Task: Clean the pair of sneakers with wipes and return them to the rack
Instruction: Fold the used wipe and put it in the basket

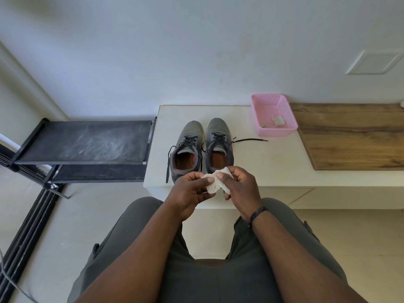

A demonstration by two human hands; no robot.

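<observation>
Sneakers sit side by side on white tabletop (273, 171), toes pointing to the wall: left sneaker (187, 147) and right sneaker (219, 143), both grey with dark laces, untied. One lace (251, 140) trails off to the right across the tabletop toward pink basket (290, 119). Basket holds some crumpled scraps (used wipes, cannot tell for sure). Both hands up in front of the sneakers' heels, over the near tabletop edge. Left hand (190, 193) and right hand (242, 191) both hold a crumpled white wipe (215, 182) between them, fingers (211, 179) curled and pinching it, thumbs on top. Wipe not touching either sneaker as far as visible. Black shoe rack (87, 145) stands left of the tabletop, just beside it, top shelf dusty. Wooden panel (354, 136) on right part of tabletop. Person seated, grey trousers, dark band on right wrist.
</observation>
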